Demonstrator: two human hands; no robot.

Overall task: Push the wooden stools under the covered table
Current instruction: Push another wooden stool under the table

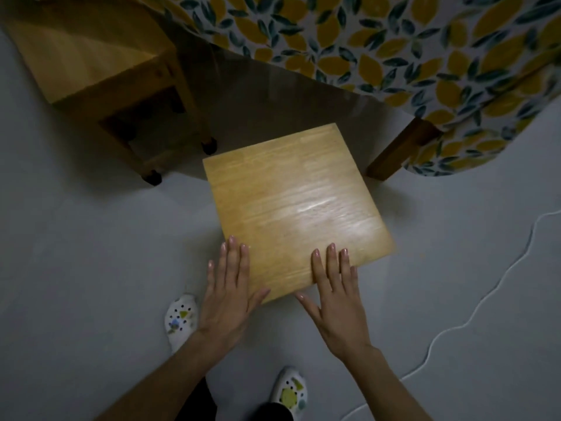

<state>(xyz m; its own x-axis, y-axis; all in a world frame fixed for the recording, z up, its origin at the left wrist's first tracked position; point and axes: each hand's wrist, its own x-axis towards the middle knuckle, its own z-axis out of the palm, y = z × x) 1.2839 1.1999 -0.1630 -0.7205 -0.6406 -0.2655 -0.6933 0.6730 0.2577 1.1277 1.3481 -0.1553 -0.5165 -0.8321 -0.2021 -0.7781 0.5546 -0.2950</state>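
A square wooden stool (pixel 291 202) stands on the floor in front of me, its far edge close to the table's hanging cloth. My left hand (pixel 229 287) lies flat on the stool's near left corner, fingers spread. My right hand (pixel 335 296) lies flat on the near edge, fingers spread. Neither hand grips anything. The covered table (pixel 379 41) wears a cloth printed with yellow lemons and dark leaves, with a clear plastic sheet hanging below it. A second wooden stool (pixel 100 59) stands at the upper left, partly beneath the table edge.
A wooden table leg (pixel 400 150) shows at the right of the stool. A white cable (pixel 485 299) snakes across the grey floor on the right. My feet in white clogs (pixel 182 320) stand just behind the stool.
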